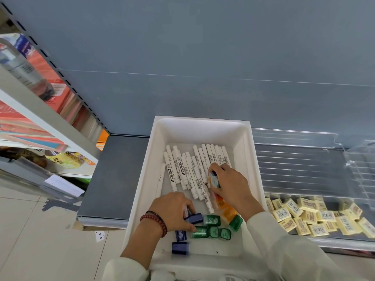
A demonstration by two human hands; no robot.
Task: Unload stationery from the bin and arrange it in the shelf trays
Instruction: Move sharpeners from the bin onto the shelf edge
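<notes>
The small coloured sharpeners (212,232), if that is what they are, lie loose at the near end of the white bin (142,179) beside the markers (188,171), and the stack (214,179) held in the right hand (229,185) could spill on the way to the clear shelf trays (304,165) if more is added. That hand's fingers curl round the stack, palm down; the left hand (172,209) reaches low, fingers pinching a blue piece (193,218).

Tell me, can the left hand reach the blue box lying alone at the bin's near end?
Probably yes: the blue box lies uncovered in the bin, close to the left hand, though that hand grips another blue piece.
</notes>
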